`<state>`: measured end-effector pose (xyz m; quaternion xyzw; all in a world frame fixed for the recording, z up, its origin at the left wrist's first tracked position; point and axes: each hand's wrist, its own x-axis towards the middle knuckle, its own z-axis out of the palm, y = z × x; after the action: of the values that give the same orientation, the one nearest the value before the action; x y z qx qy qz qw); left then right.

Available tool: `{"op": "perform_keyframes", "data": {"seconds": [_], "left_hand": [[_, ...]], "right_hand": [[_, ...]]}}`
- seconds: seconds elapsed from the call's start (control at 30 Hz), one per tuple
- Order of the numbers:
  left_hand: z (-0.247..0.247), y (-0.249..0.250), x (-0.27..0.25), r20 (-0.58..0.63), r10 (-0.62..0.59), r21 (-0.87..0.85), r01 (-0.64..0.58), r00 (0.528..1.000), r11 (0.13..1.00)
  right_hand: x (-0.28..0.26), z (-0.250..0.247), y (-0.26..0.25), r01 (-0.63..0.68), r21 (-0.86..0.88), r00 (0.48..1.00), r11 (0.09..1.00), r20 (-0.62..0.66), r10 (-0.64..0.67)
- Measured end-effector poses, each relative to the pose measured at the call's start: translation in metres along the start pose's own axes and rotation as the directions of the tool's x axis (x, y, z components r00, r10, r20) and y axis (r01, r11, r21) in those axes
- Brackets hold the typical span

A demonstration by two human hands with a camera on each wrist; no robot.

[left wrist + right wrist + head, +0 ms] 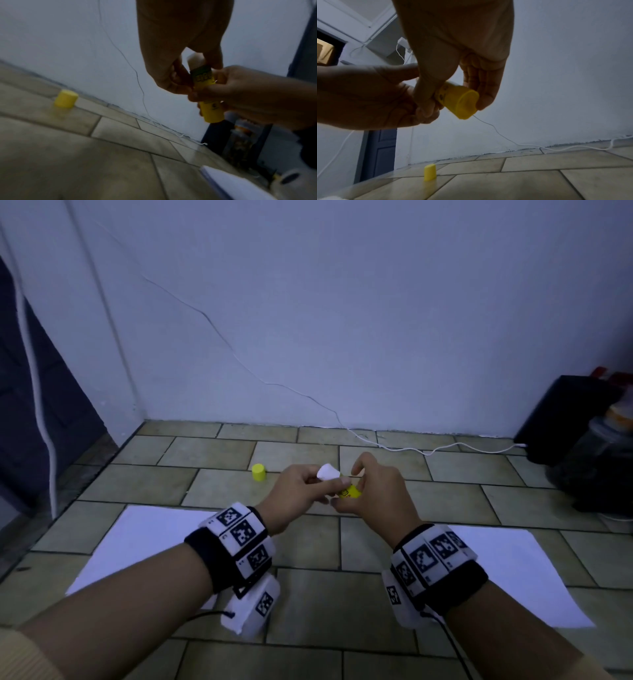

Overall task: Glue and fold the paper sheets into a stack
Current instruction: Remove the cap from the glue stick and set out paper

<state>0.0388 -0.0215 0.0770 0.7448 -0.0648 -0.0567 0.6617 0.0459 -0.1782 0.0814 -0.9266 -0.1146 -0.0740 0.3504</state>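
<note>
Home room, tiled floor point(212, 453), plain white wall point(342, 302), blue panelled door point(380, 151), trailing charger cable point(445, 448)

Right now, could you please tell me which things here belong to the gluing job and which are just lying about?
Job: yellow glue stick in both hands' grip; yellow plastic cap; two white paper sheets.
Lying about: white cable; black box; dark jar.

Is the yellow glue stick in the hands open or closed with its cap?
Open. The yellow plastic glue stick shows its bare white tip, and its yellow cap stands apart on the tiled floor.
</note>
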Motion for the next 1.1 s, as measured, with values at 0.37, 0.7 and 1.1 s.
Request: {"op": "perform_keyframes", "data": {"seconds": [0.37,0.7,1.1], "left_hand": [[0.007,0.001,-0.014,-0.191,-0.028,-0.554,-0.084,0.981,0.829],[0.0,0.001,-0.022,-0.113,0.151,-0.492,-0.187,0.982,0.85],[-0.005,-0.003,-0.028,-0.122,0.133,-0.477,-0.176,0.984,0.861]], "right_hand": [[-0.025,-0.005,0.003,-0.128,0.61,0.991,0.782,0.046,0.126],[-0.031,0.003,0.005,-0.237,0.836,0.972,0.495,0.201,0.124],[-0.037,0.004,0.006,-0.245,0.777,0.959,0.58,0.281,0.028]]}}
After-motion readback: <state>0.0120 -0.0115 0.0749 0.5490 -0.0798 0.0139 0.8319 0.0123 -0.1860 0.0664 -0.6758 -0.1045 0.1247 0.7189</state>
